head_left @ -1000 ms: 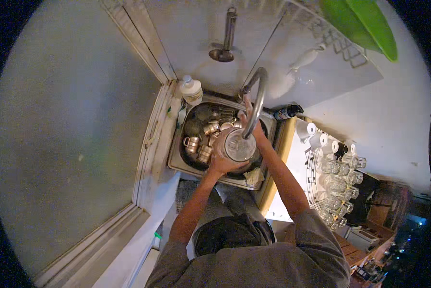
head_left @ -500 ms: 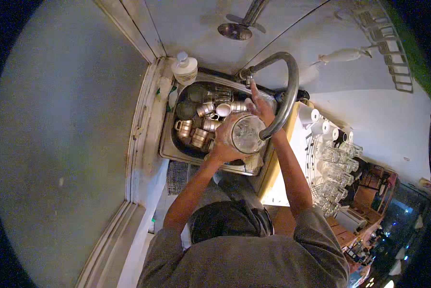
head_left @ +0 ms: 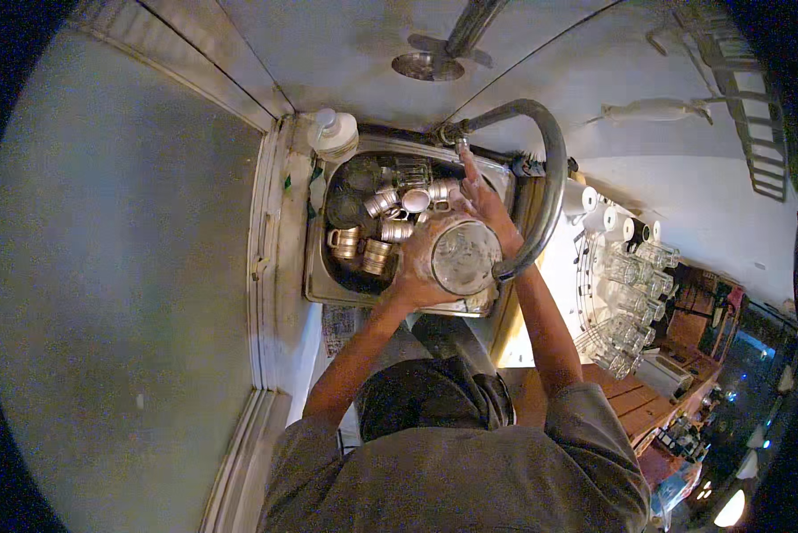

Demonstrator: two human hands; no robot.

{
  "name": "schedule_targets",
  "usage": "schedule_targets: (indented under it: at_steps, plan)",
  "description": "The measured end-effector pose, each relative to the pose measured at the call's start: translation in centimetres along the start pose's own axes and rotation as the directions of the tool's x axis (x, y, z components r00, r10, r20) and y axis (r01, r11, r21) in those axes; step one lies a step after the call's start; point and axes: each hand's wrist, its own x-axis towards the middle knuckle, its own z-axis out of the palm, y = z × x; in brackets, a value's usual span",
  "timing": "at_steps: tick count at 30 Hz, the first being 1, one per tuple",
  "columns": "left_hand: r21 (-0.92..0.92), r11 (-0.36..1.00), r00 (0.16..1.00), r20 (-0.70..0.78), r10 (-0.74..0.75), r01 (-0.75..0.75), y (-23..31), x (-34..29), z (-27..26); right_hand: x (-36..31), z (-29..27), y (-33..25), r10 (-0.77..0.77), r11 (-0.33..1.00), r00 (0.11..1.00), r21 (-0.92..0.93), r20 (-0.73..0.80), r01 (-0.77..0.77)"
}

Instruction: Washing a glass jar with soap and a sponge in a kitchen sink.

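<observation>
My left hand (head_left: 416,274) is wrapped round the side of a clear round glass vessel (head_left: 464,258), and holds it mouth up above the sink's near right part. The end of the curved metal faucet (head_left: 553,178) is at the vessel's right rim. Some cloudy liquid or suds seem to be inside it. My right hand (head_left: 486,200), wet with foam, reaches past the vessel with a finger stretched to the tap's valve (head_left: 460,142). Behind my hands the sink (head_left: 321,286) holds several metal-banded mugs (head_left: 377,258), a pale cup (head_left: 416,201) and clear glassware (head_left: 411,171).
A white pump bottle (head_left: 335,138) stands at the sink's back left corner, by the window frame (head_left: 261,258). To the right, a lit counter bears white cups (head_left: 582,199) and several upturned glass mugs (head_left: 634,302). A wire rack (head_left: 758,115) hangs on the wall.
The view has shifted slightly. My left hand still holds the glass vessel by the faucet's end, and my right finger stays at the tap's valve.
</observation>
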Motion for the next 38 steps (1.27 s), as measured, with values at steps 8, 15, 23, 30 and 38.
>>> schedule_targets:
  at_steps: [8, 15, 23, 30, 38]
  plan:
    - [-0.069, 0.997, 0.999, 0.034, -0.022, 0.025, 0.2, 0.1, -0.8, -3.3, 4.8, -5.9, 0.404, 0.083, 0.914, 0.997, -0.035, 0.001]
    - [-0.043, 0.999, 0.885, 0.465, 0.031, -0.012, -0.4, 3.8, -0.4, -8.4, 10.1, 3.1, 0.579, -0.015, 0.814, 0.998, -0.047, 0.068]
    - [-0.044, 0.998, 0.539, 0.840, 0.060, -0.043, -6.9, 7.5, 9.7, -15.7, 9.1, 14.4, 0.783, -0.077, 0.615, 0.968, -0.088, 0.237]
    - [0.455, 0.879, -0.012, 0.887, -0.461, -0.142, -11.2, 9.8, 14.2, -16.1, 14.4, 9.9, 0.656, -0.530, 0.755, 0.715, 0.005, 0.455]
    - [0.501, 0.865, -0.571, 0.718, -0.397, 0.029, -15.7, 10.5, 15.1, -16.9, 23.1, 15.9, 0.602, -0.010, 0.779, 0.973, -0.177, 0.229]
